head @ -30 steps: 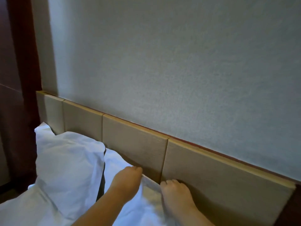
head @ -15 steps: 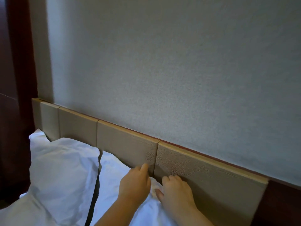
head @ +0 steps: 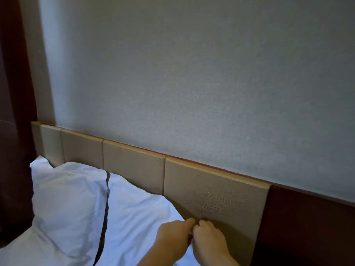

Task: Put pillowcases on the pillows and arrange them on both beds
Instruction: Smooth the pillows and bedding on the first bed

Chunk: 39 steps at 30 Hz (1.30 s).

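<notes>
Both pillows looked cased & propped vs the headboard (head: 215,191): far pillow (head: 67,198) done, L hand (head: 172,239) & R hand (head: 210,239) pinched near pillow (head: 138,210) corner at headboard base; 2nd bed unseen.

Left hand (head: 172,238), right hand (head: 210,239) touching, both curled.

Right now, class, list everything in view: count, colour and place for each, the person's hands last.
wall: 1, pale grey, top
headboard: 1, beige, panelled, below the wall
wood panelling: 2 areas, dark red-brown, left edge and lower right
left pillow: 1, white, leaning on the headboard
right pillow: 1, white, beside it
left hand: 1, fingers curled, at the right pillow's far corner
right hand: 1, beside the left hand, by the headboard
</notes>
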Each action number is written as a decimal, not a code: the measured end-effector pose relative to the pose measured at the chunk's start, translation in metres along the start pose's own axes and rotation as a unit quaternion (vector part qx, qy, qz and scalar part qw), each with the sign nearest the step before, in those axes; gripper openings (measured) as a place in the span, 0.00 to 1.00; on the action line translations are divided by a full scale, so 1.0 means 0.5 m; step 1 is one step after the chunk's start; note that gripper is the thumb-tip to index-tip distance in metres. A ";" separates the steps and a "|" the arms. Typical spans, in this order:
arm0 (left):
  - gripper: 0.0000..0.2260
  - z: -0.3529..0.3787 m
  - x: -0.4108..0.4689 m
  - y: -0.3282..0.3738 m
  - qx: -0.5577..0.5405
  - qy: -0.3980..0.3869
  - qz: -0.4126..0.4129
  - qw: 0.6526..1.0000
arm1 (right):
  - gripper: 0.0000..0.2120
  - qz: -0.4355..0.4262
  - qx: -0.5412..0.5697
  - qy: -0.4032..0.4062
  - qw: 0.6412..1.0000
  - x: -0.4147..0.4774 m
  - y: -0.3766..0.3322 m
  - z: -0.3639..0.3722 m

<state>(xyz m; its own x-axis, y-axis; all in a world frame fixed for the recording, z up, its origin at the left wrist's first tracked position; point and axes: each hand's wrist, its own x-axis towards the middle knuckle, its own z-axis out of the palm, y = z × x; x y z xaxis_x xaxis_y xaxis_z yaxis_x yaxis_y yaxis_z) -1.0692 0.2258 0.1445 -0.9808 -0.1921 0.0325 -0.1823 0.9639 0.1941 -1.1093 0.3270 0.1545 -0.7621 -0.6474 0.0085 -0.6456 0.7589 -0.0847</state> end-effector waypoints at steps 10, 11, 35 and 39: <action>0.12 0.011 0.006 0.032 -0.013 -0.014 -0.043 0.999 | 0.12 0.002 0.009 0.039 0.999 -0.023 0.030 -0.008; 0.11 0.005 0.008 0.036 -0.020 0.012 -0.042 0.999 | 0.10 0.001 -0.009 0.078 0.997 -0.021 0.031 -0.015; 0.09 0.027 -0.070 0.370 -0.076 0.069 0.184 0.978 | 0.09 0.166 0.013 0.195 0.967 -0.334 0.258 -0.032; 0.08 0.110 -0.193 0.537 -0.096 0.029 0.261 0.960 | 0.10 0.259 0.017 0.164 0.952 -0.551 0.326 0.023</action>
<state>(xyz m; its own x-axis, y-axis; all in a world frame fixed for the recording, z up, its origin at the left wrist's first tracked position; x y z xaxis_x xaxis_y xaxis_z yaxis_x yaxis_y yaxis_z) -1.0272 0.5135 0.1395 -0.9288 0.2923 0.2278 0.3541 0.8812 0.3132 -1.0043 0.6283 0.1269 -0.9555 -0.1270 0.2662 -0.1822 0.9639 -0.1944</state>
